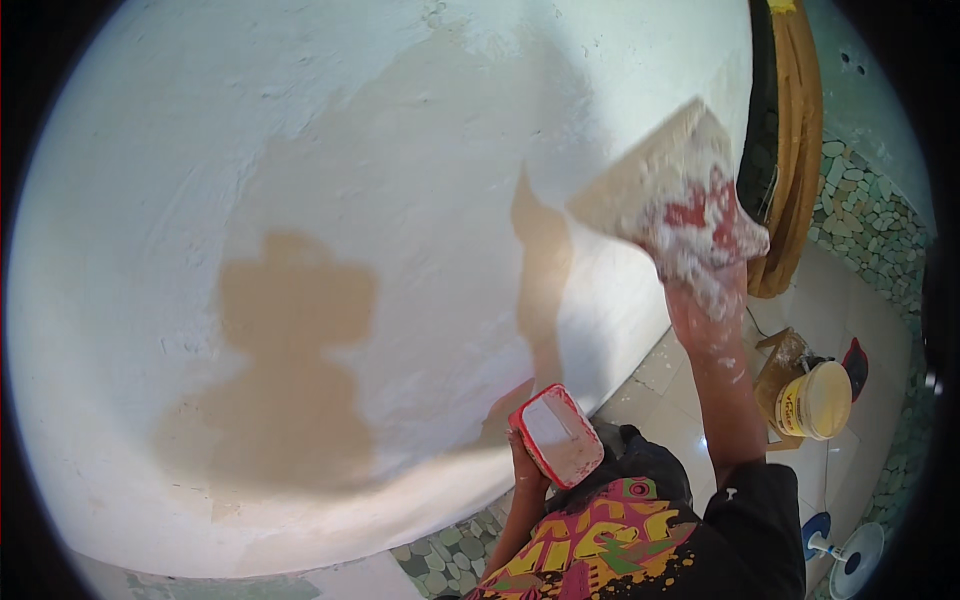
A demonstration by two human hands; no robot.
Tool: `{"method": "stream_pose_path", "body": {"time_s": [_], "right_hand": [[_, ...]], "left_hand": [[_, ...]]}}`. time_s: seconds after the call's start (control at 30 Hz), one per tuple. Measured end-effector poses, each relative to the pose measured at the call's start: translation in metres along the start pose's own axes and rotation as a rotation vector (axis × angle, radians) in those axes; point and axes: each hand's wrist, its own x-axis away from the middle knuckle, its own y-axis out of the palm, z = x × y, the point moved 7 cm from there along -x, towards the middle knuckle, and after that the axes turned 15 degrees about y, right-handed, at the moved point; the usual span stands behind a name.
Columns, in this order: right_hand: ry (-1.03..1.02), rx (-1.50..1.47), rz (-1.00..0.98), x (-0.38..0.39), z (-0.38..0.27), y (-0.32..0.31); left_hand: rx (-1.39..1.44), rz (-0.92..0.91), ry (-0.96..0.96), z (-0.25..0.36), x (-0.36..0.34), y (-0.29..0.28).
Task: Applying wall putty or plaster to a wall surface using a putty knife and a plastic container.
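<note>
My right hand [706, 278], smeared with white plaster, is raised at the right with its fingers closed on a wide putty knife [655, 170]. The knife has a broad, plaster-coated blade fanning up and left, with red showing through near the grip. Low in the centre, my left hand [528, 462] grips a red-rimmed rectangular tub [573, 450] from its left side. A pale, flat-looking surface shows inside the tub. A large white wall [440, 210] fills the left and middle, crossed by a darker patch and shadows. Whether the blade touches it I cannot tell.
A brown wooden post [795, 130] rises beyond the wall's right edge. Below it, a yellowish bucket [822, 402] stands by a small wooden stool [778, 375] on the tiled floor [660, 395]. A fan [858, 560] is at the lower right. Green pebble flooring [865, 215] borders the tiles.
</note>
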Motion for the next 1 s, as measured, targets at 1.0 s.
{"method": "stream_pose_path", "body": {"time_s": [1.0], "right_hand": [[-1.076, 1.508, 0.031, -0.022, 0.028, 0.163]], "left_hand": [[-0.038, -0.135, -0.028, 0.068, 0.016, -0.069]]}}
